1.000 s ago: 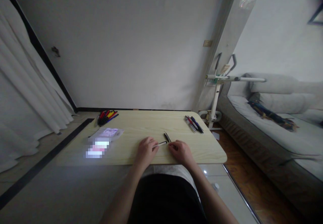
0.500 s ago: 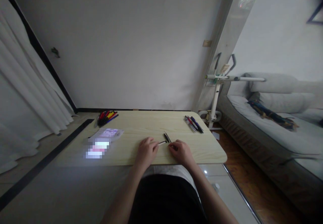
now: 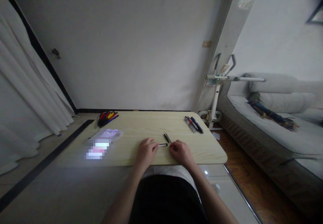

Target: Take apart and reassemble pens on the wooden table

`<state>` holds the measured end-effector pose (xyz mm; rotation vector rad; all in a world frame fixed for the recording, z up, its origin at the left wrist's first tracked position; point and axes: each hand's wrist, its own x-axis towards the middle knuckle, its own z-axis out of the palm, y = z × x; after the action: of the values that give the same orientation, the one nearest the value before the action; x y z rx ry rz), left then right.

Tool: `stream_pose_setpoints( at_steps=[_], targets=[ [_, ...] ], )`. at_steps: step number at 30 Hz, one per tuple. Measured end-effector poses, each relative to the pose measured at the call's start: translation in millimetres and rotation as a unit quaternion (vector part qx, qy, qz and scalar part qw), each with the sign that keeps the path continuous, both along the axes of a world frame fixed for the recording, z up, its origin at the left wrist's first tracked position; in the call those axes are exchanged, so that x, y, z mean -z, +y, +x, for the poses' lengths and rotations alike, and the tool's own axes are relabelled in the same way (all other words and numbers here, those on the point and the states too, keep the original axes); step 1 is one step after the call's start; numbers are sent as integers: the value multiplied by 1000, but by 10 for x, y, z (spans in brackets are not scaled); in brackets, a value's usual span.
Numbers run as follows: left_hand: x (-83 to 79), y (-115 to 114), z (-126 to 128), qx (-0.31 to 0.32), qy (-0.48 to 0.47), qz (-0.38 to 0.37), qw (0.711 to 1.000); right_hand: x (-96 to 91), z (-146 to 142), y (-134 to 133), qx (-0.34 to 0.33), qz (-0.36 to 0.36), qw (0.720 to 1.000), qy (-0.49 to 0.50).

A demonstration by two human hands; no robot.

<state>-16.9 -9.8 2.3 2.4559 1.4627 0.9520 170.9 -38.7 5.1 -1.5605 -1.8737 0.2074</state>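
Note:
My left hand [image 3: 146,151] is closed in a pinch on a pen [image 3: 163,145] with a pale barrel and a black end pointing right. Just beyond that end, a black pen [image 3: 167,137] lies slantwise on the light wooden table, its near end close to my right fingertips. My right hand [image 3: 181,151] rests on the table near its front edge, thumb and fingers curled together. Whatever sits between those fingers is hidden or too small to make out.
Several pens [image 3: 193,124] lie grouped at the table's [image 3: 141,124] back right. At the back left is a pile of coloured pens [image 3: 107,118]. A clear plastic pouch [image 3: 117,135] and a bright, blurred-out patch lie on the left. A sofa [image 3: 277,133] stands right.
The pen in my left hand has turned slightly, its black end now lower and showing more. My right hand has hardly moved, and the black pen on the table stays put.

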Motion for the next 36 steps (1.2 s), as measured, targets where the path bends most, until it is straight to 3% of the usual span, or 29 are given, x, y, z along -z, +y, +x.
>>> stream_pose_setpoints(
  at_steps=[36],
  targets=[
    [30,15,0,8,-9,13,1000,112,2,18,-7,54,998,12]
  ],
)
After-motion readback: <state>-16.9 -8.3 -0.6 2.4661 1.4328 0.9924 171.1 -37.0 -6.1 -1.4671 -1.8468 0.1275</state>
